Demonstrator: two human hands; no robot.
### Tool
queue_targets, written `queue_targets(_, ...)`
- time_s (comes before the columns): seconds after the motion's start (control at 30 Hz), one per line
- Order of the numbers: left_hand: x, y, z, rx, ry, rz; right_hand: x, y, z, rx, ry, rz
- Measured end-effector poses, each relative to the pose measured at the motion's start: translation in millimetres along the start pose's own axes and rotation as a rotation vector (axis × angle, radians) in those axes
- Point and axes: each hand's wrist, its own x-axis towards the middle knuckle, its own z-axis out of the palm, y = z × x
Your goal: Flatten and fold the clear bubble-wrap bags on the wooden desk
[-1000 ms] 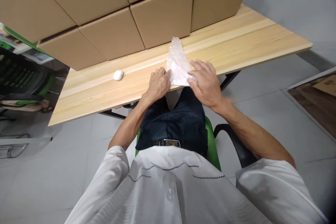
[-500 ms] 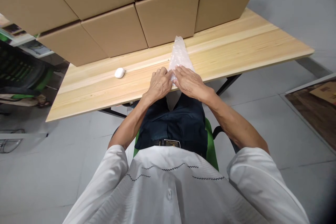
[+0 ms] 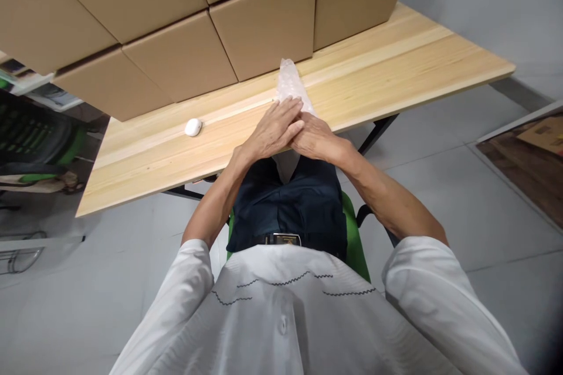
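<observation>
A whitish, translucent strip of bubble wrap (image 3: 291, 77) lies on the wooden table, its far end close to the boxes. Nearer the front edge both hands cover it. My left hand (image 3: 275, 128) is stretched out, with its fingers laid over the fingers of my right hand. My right hand (image 3: 314, 136) rests low and flat on the wrap at the table edge. Most of its fingers are hidden under the left ones. Below the edge, a pale piece (image 3: 287, 165) hangs between my legs. Whether anything lies inside the wrap cannot be seen.
Stacked brown cardboard boxes (image 3: 268, 20) stand along the back of the wooden table (image 3: 422, 64). A small white rounded case (image 3: 193, 127) lies to the left of my hands. A green and black chair (image 3: 39, 123) is beyond the table's left end.
My left hand has slid forward and right, from beside the right hand to over its fingers. The right hand stays on the wrap. The view has shifted slightly.
</observation>
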Motion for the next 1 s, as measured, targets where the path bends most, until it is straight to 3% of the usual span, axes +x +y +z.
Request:
queue_targets(0.13, 17.9, -7.6, 13.5, -0.102, -0.075, -0.066, -0.4, -6.8, -6.0, 0.085, -0.010, 0.053)
queue_targets(0.33, 16.7, -21.8, 21.2, -0.045, -0.051, -0.156, 0.1, -7.2, -5.8, 0.038, -0.033, 0.080)
queue_targets(0.43, 14.5, -14.8, 17.5, -0.024, -0.057, -0.236, -1.1, -6.7, -7.7, -0.031, -0.034, 0.067)
queue_targets(0.6, 11.7, 7.6, 6.2, 0.065, -0.192, -0.357, -8.3, 4.5, -13.3, -0.072, -0.076, 0.078)
queue_targets(0.7, 11.8, 12.6, 5.5, 0.110, -0.223, -0.371, -19.9, 17.3, -17.7, -0.108, -0.109, 0.058)
queue_targets(1.0, 8.8, 0.3, 7.3, 0.192, -0.220, -0.310, -68.0, 49.1, -25.2, -0.199, -0.087, 0.025)
